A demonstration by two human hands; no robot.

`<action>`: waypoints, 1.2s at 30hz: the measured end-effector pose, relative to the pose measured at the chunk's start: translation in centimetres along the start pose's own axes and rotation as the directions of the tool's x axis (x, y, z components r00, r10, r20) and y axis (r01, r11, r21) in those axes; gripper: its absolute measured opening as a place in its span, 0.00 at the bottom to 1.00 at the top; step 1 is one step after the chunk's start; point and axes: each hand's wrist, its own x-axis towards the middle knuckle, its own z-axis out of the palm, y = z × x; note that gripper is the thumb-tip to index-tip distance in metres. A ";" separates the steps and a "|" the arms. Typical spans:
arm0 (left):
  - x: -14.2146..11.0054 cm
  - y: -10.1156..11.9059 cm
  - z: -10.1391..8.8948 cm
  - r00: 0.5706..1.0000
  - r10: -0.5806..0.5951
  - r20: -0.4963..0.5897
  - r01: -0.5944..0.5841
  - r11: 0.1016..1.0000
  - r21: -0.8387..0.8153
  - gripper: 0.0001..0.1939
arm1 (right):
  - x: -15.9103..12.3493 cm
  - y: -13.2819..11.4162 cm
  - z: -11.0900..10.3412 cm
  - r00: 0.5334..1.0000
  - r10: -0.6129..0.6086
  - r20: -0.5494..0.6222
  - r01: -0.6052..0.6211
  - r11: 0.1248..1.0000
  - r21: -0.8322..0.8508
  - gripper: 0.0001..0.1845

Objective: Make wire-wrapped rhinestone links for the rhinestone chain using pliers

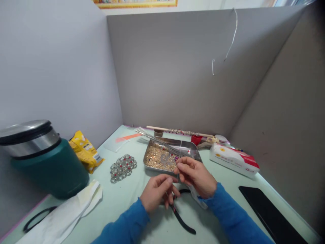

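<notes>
L hand (157, 190), bare, is held lower w/ fingers loosely curled; R hand (196, 174), bare, is raised slightly higher w/ thumb & index pinched; blue-slvd. forearms (235, 214) are angled inwd.

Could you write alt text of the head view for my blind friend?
A person's right hand pinches a thin strand near their left hand, by a metal tray of gold beads. Nearby are a black-handled tool and a beaded piece.
</notes>
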 end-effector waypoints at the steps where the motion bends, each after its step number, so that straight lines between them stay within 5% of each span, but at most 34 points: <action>1: 0.0 0.0 0.0 0.999 -0.017 0.029 0.018 1.000 -0.019 0.19 | 0.0 0.4 0.0 0.999 -0.006 -0.033 0.006 1.000 0.001 0.14; 11: 0.0 -0.7 0.0 0.980 -0.087 0.178 0.093 0.995 -0.028 0.18 | 0.4 1.1 -0.2 0.996 -0.024 -0.087 0.022 1.000 -0.020 0.13; 17: 0.6 -0.2 -0.8 0.987 0.048 -0.154 -0.045 0.999 0.020 0.19 | -0.2 1.3 0.1 0.988 0.090 0.128 -0.079 0.993 -0.093 0.14; 24: 0.6 0.5 -1.4 0.973 0.073 -0.221 -0.088 0.995 -0.057 0.19 | -0.8 2.6 1.8 0.970 0.147 0.196 -0.103 0.970 -0.219 0.15; 31: 0.8 1.3 -2.3 0.969 0.048 -0.243 -0.140 0.915 -0.377 0.14 | -1.1 2.4 0.9 0.980 -0.180 0.088 0.200 0.875 -0.442 0.09; 36: 0.9 0.8 -2.5 0.974 0.010 -0.228 -0.111 0.894 -0.434 0.13 | -1.3 2.4 1.0 0.859 -0.417 0.298 0.511 0.661 -0.549 0.10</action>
